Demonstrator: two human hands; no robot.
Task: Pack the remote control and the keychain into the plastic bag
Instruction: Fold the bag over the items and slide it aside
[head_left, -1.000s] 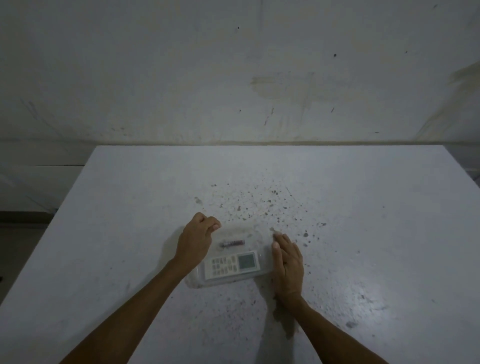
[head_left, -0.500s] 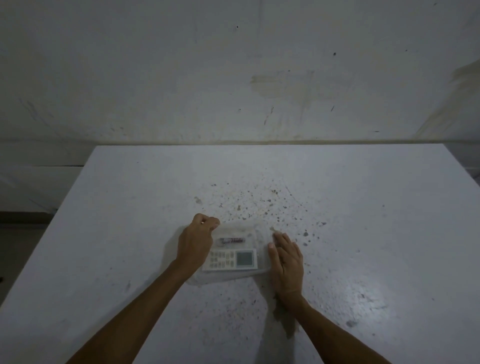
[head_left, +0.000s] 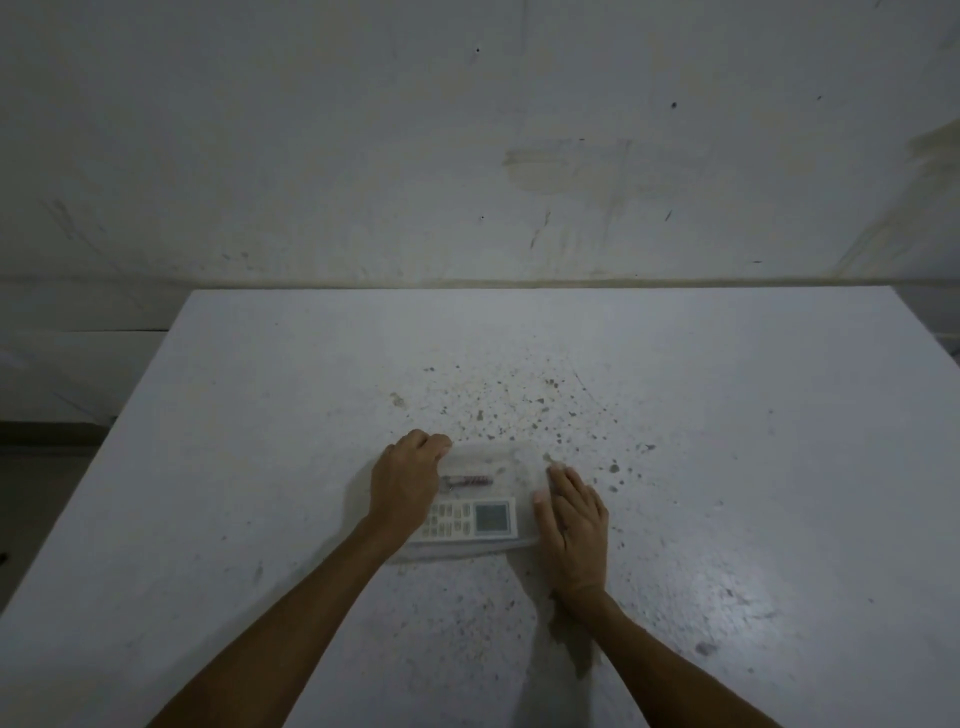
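Observation:
A clear plastic bag (head_left: 511, 460) lies flat on the white table (head_left: 727, 415) in front of me. Inside it I see the white remote control (head_left: 475, 521), lying level with its screen to the right. The red and white keychain (head_left: 466, 481) lies just behind the remote, also under the plastic. My left hand (head_left: 408, 480) is curled on the bag's left end, fingers closed on the plastic at the upper left corner. My right hand (head_left: 574, 525) lies flat with fingers together, pressing on the bag's right edge.
Dark specks and stains dot the tabletop behind and right of the bag. A stained wall (head_left: 467, 156) rises behind the table's far edge. Floor shows past the table's left edge.
The remote inside the bag has turned from tilted to level and slid slightly left. My left hand stayed closed on the bag's corner. My right hand barely moved.

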